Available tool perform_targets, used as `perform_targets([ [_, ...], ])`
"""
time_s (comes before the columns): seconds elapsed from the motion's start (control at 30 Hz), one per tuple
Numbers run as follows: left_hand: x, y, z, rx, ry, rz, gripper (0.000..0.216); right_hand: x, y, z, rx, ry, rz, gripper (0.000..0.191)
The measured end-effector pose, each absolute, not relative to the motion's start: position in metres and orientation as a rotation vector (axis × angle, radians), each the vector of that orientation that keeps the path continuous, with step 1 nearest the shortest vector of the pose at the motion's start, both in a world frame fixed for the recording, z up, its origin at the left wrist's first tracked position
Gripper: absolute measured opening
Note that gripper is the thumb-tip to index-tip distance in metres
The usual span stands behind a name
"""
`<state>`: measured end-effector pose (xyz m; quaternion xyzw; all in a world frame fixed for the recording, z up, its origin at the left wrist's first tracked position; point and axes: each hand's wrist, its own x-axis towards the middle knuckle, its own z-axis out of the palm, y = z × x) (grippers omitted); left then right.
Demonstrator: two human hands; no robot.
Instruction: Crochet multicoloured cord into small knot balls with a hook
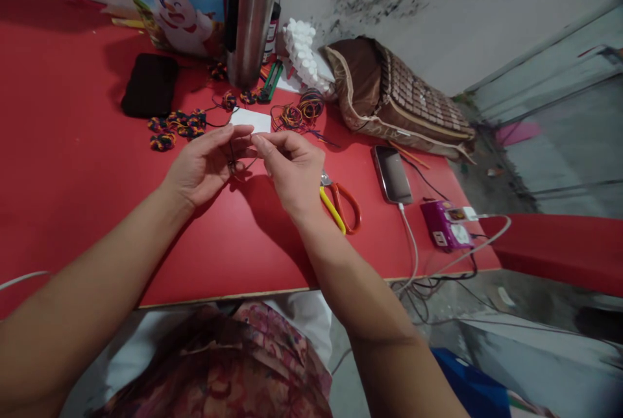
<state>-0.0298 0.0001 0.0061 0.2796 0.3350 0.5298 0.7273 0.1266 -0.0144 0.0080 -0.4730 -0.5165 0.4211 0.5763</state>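
Both my hands meet above the red table, close to its middle. A thin dark cord (232,153) runs through the fingers of my left hand (207,161), which are curled round it. The thumb and forefinger of my right hand (294,168) are pinched together, and a strand of the cord leads toward them; the exact grip is too small to make out. Just behind the fingers lies a white card (252,119). Knotted multicoloured cord pieces (178,124) lie to the left, and loose coloured cord (294,114) is coiled to the right. Scissors (343,207) rest beside my right wrist, partly hidden.
Behind stand a steel flask (256,19) and a printed bag (180,9). A black case (150,85) sits left of them. To the right are a brown cushion (399,90), a charging phone (392,174) and a purple power strip (445,224) with trailing cables.
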Motion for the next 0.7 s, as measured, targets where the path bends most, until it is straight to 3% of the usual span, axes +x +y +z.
perform_targets([
  [0.37,-0.033,-0.003,0.002,0.846,0.6,1.053,0.022,0.146,0.005,0.001,-1.128,-1.088,0.915,0.04],
  [0.7,-0.034,-0.016,0.009,1.063,0.655,0.922,0.028,0.163,0.027,-0.018,-1.215,-1.191,0.757,0.034],
])
